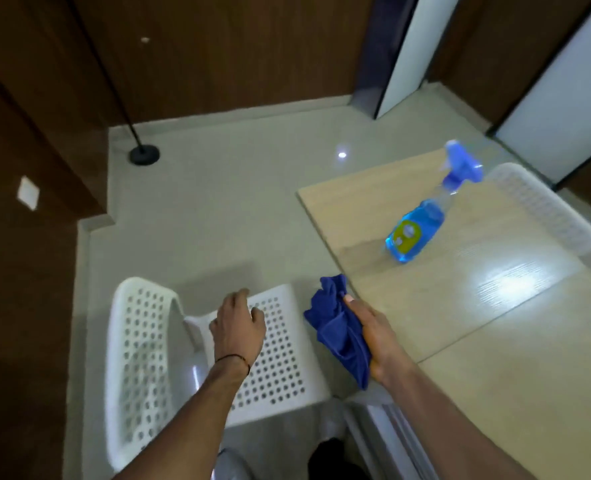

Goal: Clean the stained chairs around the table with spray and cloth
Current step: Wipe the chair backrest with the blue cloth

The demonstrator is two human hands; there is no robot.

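White plastic, pierced all over with round holes, made up the chair (280, 344). It stood just beside the near left edge of the bench (495, 327), with its seat under your left forearm and its curved back to the left. Your left grip (239, 329) rested on the seat with fingers bent; whether it clasped the seat's far edge could not be told. Your right grip (373, 336) was closed round a bunched dark blue cloth (334, 332), held between the chair and the bench edge.

On the pale wood bench stood the spray bottle (420, 220). It was clear, with a blue trigger head and a yellow-green label, and blue liquid filled its body below the neck. You had a second white chair (543, 206) at the bench's far side. A black round stand base (144, 155) sat on the pale floor (235, 209) near the brown wall.
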